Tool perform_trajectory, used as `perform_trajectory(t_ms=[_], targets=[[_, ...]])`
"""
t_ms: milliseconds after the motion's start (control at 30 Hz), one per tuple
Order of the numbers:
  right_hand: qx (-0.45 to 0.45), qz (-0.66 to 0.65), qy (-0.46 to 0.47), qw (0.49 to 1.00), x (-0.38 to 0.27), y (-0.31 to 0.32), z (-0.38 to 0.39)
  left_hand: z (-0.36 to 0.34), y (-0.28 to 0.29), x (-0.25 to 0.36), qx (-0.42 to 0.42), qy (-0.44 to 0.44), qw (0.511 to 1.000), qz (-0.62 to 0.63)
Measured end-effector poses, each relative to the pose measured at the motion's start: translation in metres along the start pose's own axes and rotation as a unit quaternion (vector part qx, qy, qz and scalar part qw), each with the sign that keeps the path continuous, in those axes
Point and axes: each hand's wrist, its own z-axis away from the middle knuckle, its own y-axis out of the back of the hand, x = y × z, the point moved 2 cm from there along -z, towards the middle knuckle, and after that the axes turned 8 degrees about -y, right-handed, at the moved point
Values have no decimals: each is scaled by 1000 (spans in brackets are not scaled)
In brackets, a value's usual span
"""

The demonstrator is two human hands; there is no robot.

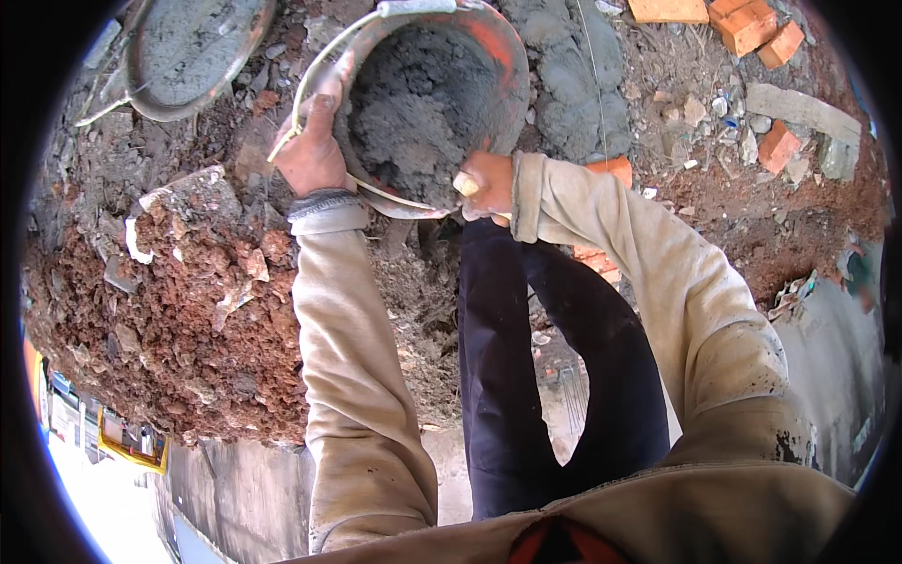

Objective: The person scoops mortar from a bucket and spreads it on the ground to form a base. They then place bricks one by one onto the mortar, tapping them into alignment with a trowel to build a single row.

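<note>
A round bucket [512,103] with orange-red smears on its inner wall holds wet grey mortar [423,103]. At its left side, my left hand [317,155] is closed on the rim, with the pale wire bail [303,89] running past the fingers. The bail's white grip [416,6] lies at the far rim. By the near right rim, my right hand [489,186] is closed around a light-coloured handle [465,183]. A thin grey edge like a trowel blade [404,207] lies just left of this fist; whether it joins the handle, I cannot tell.
Another mortar-coated bucket [193,56] stands far left. Beyond my bucket, right, a thick mortar bed [575,80] lies along a taut string [594,66]. Orange bricks [742,23] and rubble lie farther right. A reddish soil heap [188,310] rises left of my legs.
</note>
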Motion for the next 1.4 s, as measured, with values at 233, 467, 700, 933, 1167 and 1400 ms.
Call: perform_trajectory(t_ms=[233, 467, 700, 933, 1167, 1400], targets=[[-67, -135, -25, 988, -19, 35, 27, -13, -10, 18, -24, 14, 999, 42], [-33, -124, 67, 989, -15, 78, 86, -48, 27, 7, 17, 73, 995, 68], [145, -304, 33, 941, 30, 175, 142, -54, 14, 21, 34, 91, 995, 0], [511, 79, -108, 849, 25, 267, 66, -60, 23, 10, 56, 92, 994, 4], [484, 96, -244, 835, 18, 205, 57, -52, 25, 18, 60, 90, 994, 6], [385, -167, -72, 905, 9, 273, 92, -55, 24, 18, 64, 77, 995, -31]])
